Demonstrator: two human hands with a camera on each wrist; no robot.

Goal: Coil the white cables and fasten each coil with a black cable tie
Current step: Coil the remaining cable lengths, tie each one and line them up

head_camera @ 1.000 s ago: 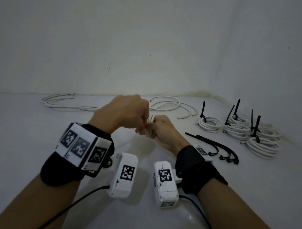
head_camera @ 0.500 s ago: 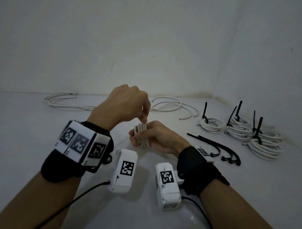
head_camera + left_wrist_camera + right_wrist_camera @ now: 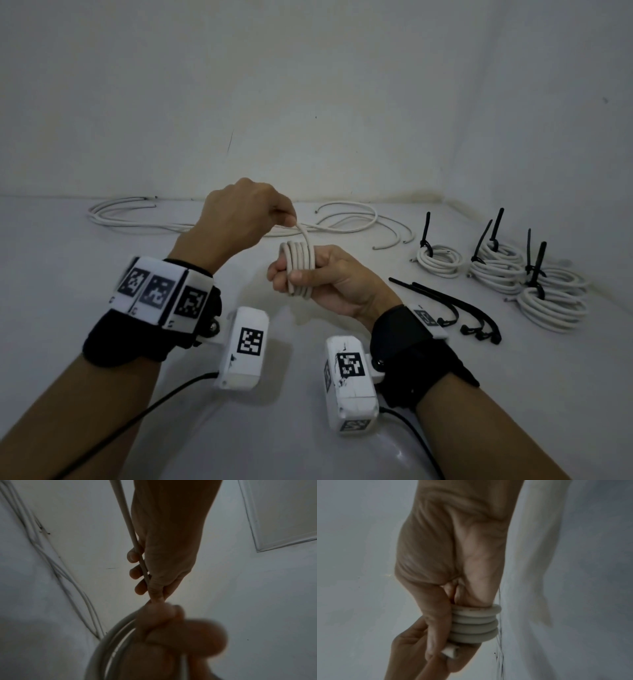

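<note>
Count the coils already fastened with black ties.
5 tied coils, all at right in the head view: one nearest the middle, two overlapping beside it, and two overlapping farthest right. The overlap could hide another.

I count four tied white cable coils [image 3: 440, 261] at right, one white coil in hand [image 3: 298, 270], three loose black cable ties [image 3: 455, 308], two hands.

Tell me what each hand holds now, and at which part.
The right hand grips the white cable coil around its wound loops. The left hand pinches the free strand rising from the coil.
</note>
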